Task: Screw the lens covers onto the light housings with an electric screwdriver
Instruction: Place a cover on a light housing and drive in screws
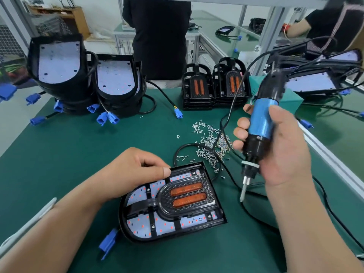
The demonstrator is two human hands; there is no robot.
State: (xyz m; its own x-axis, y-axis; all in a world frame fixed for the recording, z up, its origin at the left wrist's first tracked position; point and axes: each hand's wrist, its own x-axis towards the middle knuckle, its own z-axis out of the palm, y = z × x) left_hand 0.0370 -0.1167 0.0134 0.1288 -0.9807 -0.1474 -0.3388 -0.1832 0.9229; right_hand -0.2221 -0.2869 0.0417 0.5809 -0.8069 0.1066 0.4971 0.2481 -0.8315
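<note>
A black light housing lies flat on the green mat in front of me, with a lens cover bearing two orange strips seated in it. My left hand rests on the housing's far left corner, its thumb pressing the rim. My right hand grips a blue and black electric screwdriver, held upright to the right of the housing with its bit pointing down, above the mat and apart from the housing. A heap of small silver screws lies just beyond the housing.
Stacks of open housings with blue connectors stand at the back left. Stacked lens covers stand at the back centre. More housings lie at the right. A person in black stands behind the table. The screwdriver's black cable loops across the mat.
</note>
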